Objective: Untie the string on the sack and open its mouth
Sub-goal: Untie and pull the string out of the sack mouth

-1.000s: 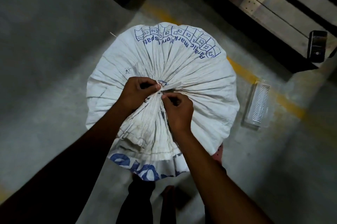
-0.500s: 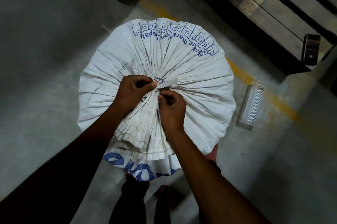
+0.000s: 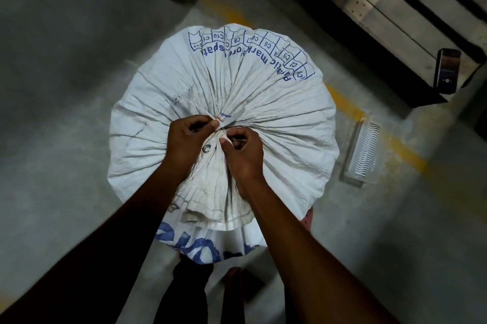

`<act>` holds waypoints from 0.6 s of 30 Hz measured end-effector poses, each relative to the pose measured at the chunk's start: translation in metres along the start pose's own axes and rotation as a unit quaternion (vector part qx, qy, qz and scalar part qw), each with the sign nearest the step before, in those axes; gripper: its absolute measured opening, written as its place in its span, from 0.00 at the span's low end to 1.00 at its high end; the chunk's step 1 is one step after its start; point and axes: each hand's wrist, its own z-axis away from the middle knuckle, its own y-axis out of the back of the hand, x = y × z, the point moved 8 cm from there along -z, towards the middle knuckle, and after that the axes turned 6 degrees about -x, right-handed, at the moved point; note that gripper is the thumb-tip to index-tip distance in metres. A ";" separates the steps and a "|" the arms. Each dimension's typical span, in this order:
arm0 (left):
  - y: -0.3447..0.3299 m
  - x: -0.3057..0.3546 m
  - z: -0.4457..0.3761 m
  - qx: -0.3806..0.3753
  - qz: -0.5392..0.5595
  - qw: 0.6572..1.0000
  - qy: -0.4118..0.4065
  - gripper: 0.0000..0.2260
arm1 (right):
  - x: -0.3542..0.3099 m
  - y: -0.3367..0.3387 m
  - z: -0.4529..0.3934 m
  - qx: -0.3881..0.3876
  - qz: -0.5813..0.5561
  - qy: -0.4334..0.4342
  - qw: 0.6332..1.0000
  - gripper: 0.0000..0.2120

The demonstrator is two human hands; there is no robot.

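Gripping the tie at the gathered neck, your two hands meet at the middle of the sack top.
Sack: white woven sack [image 3: 263, 102] with blue print, standing upright on the grey floor [image 3: 66, 112] directly below you — mouth bunched shut, pleats fanning out from the centre.
String: pale flat strip [image 3: 232, 116], one end poking out just beyond your knuckles; the knot itself is hidden.
Left hand: your left hand [image 3: 188, 139] has thumb and fingers pinched closed on the string at the neck.
Right hand: your right hand [image 3: 243, 149] is curled, fingertips pressed into the gathers just beside the left — what it grips, you cannot tell.
Surroundings: phone [image 3: 447, 70] on a wooden pallet [image 3: 382, 7]; white ridged tray [image 3: 365, 152] on the floor, well apart from the sack.
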 end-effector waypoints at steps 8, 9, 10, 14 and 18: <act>0.001 -0.004 0.000 0.010 0.021 1.000 0.016 0.05 | -0.010 0.000 -0.011 -0.029 0.007 0.001 1.000 0.13; 0.001 -0.003 0.000 0.006 0.018 1.000 0.014 0.06 | -0.009 0.001 -0.012 -0.030 -0.004 -0.008 1.000 0.13; 0.000 -0.003 0.001 0.002 0.014 1.000 0.011 0.06 | -0.008 0.002 -0.012 -0.032 -0.010 -0.008 0.999 0.11; -0.001 -0.003 0.003 -0.008 0.007 1.000 -0.003 0.01 | -0.011 0.003 -0.019 -0.043 0.029 0.024 0.998 0.02; -0.001 -0.004 0.002 -0.010 0.007 1.000 -0.009 0.02 | -0.014 0.000 -0.025 -0.066 0.058 0.026 0.996 0.03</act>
